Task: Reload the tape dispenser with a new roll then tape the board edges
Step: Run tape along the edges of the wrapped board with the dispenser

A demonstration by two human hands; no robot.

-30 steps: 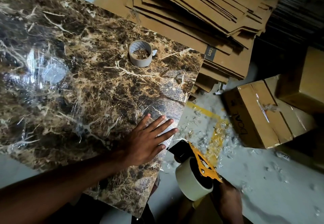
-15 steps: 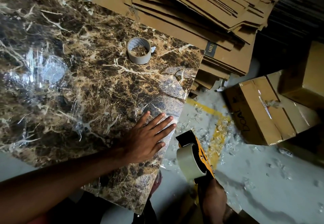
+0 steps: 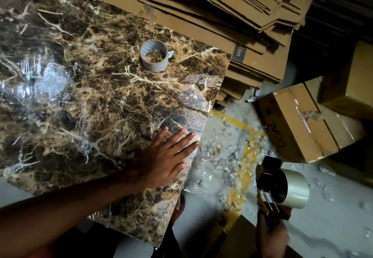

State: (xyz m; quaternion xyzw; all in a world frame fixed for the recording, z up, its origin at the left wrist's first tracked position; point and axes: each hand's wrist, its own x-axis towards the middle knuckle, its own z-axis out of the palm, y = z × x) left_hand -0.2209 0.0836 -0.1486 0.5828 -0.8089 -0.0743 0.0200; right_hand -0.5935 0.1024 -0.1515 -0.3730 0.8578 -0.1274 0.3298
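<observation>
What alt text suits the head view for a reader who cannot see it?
A left hand presses flat on a marble-patterned board while the right hand holds a loaded tape dispenser beside it. A spent tape core sits on the board.

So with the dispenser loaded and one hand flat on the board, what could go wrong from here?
1. The marble-patterned brown board overhangs the floor at its right edge; the left hand only presses flat on it, so it might slide while being taped.
2. The orange-and-black tape dispenser with a clear roll, gripped by the right hand, is well off the edge, so the first strip may land crooked.
3. The spent grey cardboard tape core could roll off.
</observation>
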